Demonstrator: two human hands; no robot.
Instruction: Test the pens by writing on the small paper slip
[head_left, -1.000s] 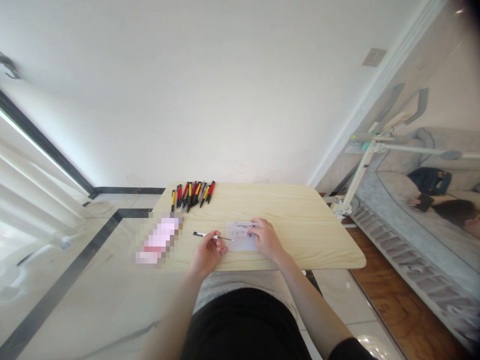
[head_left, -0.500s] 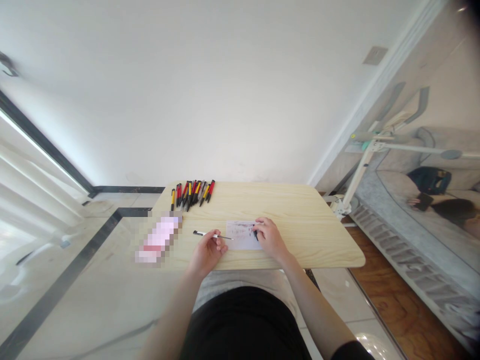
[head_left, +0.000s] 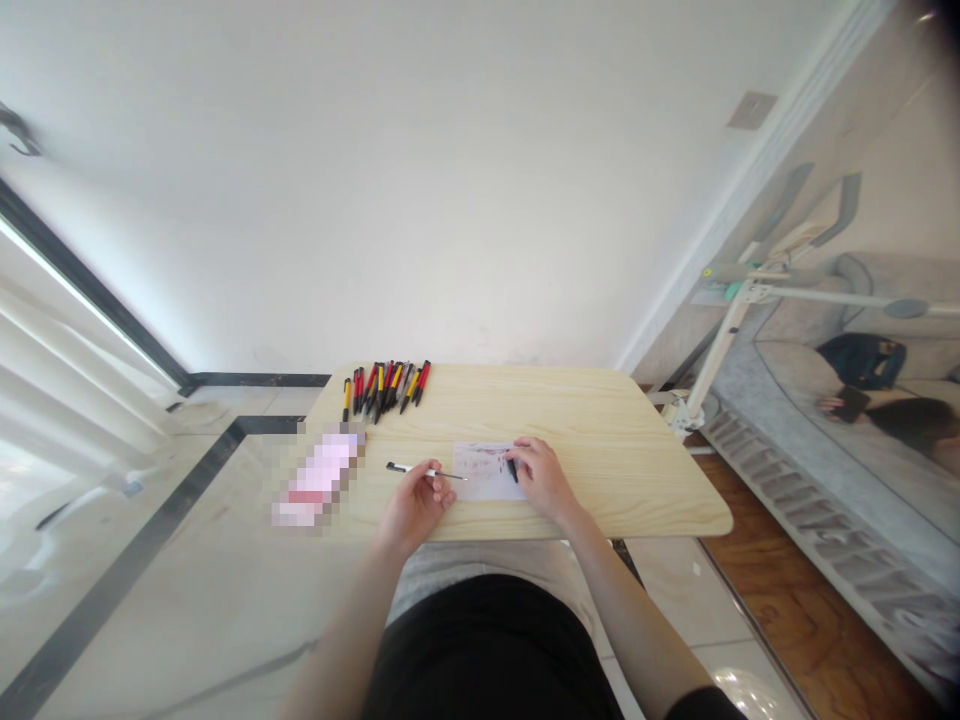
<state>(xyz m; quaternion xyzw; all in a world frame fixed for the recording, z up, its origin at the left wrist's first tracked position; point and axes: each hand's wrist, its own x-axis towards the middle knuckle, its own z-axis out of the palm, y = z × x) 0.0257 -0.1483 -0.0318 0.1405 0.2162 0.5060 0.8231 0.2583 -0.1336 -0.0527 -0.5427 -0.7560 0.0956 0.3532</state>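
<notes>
Here, at the near edge of the wooden table [head_left: 600, 440]: left hand [head_left: 411, 505] closed around a thin pen refill [head_left: 420, 470], tip at the left edge of a scribbled paper slip [head_left: 484, 478]. Right hand [head_left: 541, 478] resting on that slip, fingers pinched on a small black pen part [head_left: 511, 468]. Farther back, a row of red, yellow and black pens [head_left: 384, 385].

The small white rectangular paper sheet [head_left: 480, 478] is lying on the pale wooden counter [head_left: 615, 440], toward its near edge. Just left of the sheet, the left hand [head_left: 412, 506] is pinching a slim white pen refill with a black end [head_left: 409, 468], whose tip is reaching the sheet's left edge. The right hand [head_left: 543, 480] is resting on the sheet's right part, its fingers [head_left: 523, 455] touching a short black pen piece [head_left: 511, 469] lying on the sheet. Behind the sheet and to its left, a bundle of red, yellow and black plastic pens [head_left: 382, 385] is lying at the counter's far edge. Well right of the sheet, off the counter, a grey fabric sofa [head_left: 795, 400] is standing.
</notes>
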